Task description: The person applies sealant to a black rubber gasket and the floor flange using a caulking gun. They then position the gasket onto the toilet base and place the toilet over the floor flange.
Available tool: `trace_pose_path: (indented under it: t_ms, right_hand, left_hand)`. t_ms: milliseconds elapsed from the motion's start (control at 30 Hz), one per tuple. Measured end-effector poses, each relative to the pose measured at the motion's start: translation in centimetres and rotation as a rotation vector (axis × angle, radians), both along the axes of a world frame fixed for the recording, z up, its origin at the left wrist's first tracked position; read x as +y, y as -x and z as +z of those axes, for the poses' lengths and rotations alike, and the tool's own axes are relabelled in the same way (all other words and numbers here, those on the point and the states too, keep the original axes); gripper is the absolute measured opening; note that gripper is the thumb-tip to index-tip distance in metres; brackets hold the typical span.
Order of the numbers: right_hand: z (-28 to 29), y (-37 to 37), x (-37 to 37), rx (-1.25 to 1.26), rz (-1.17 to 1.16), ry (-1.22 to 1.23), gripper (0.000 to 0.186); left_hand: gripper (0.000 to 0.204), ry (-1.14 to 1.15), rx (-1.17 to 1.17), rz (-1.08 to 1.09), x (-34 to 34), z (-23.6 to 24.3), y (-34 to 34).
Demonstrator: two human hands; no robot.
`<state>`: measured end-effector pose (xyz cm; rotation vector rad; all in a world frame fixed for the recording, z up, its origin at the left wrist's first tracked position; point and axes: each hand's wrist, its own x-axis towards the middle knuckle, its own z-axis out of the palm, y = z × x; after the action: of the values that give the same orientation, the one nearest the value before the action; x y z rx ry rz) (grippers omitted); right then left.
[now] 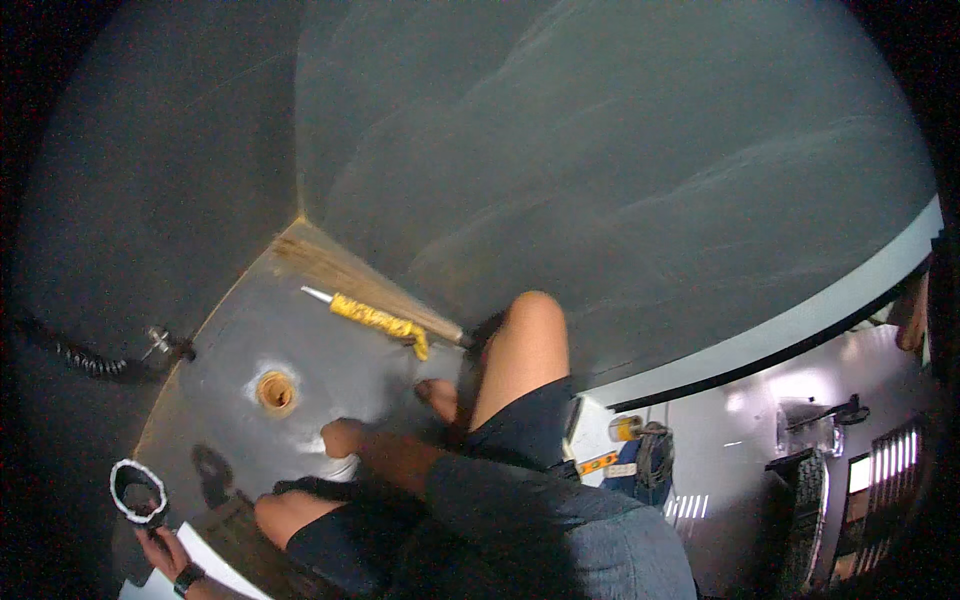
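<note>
At the lower left, my left hand (160, 548) grips a dark round fitting (133, 508) with a white, scalloped rim, held upright. My right hand (342, 437) is low at the centre, its fingers curled on a white object (338, 467) that I cannot identify. Just above and left of it is a round tan opening (276, 393) in the grey floor (235, 335), ringed by pale residue. A yellow caulking gun (375, 320) with a white nozzle lies farther up, alongside a straw broom (320, 260) that runs along the wall's foot.
Dark curved walls (640, 150) enclose my bent legs (525, 360). A black coiled hose with a metal fitting (160, 340) is at the left wall. Behind me at right are a level (600, 463), rope or cable (652, 450) and a pale shiny floor (722, 510) beyond the rim.
</note>
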<state>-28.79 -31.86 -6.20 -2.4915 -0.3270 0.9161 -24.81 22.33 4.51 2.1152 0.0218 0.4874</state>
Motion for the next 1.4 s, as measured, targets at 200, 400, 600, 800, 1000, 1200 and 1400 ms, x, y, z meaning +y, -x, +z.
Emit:
trace_pose_path:
  t_ms: [200,400,600,800,1000,1200,1400]
  right_hand:
    - [1.1,2.8,-4.3,0.009,-0.093,-0.023,0.034]
    - [-2.2,5.4,-8.0,-0.017,-0.122,-0.046,0.032]
    - [-5.0,4.1,-10.1,-0.054,0.091,0.003,0.037]
    - [-0.6,-4.2,-3.6,0.152,-0.105,0.277,0.079]
    - [1.7,-8.8,1.1,0.006,-0.050,0.343,0.080]
    - [0.3,-8.9,1.7,-0.033,0.003,0.428,0.085]
    - [-0.1,-9.1,1.8,-0.012,0.002,0.444,0.087]
  left_hand:
    - [0.046,-0.024,-0.004,-0.049,0.5,-0.7,-0.2]
    - [0.041,0.046,0.066,-0.057,-3.2,2.3,-0.1]
    - [0.041,0.643,0.085,-0.017,-6.6,6.2,1.5]
    - [0.035,1.478,0.172,-0.156,-6.4,7.8,0.8]
    - [0.036,1.351,0.077,-0.041,-7.2,7.4,1.1]
    - [0.039,1.349,0.105,-0.059,-7.3,7.9,0.9]
    - [0.037,1.019,0.119,-0.056,-7.3,7.8,1.5]
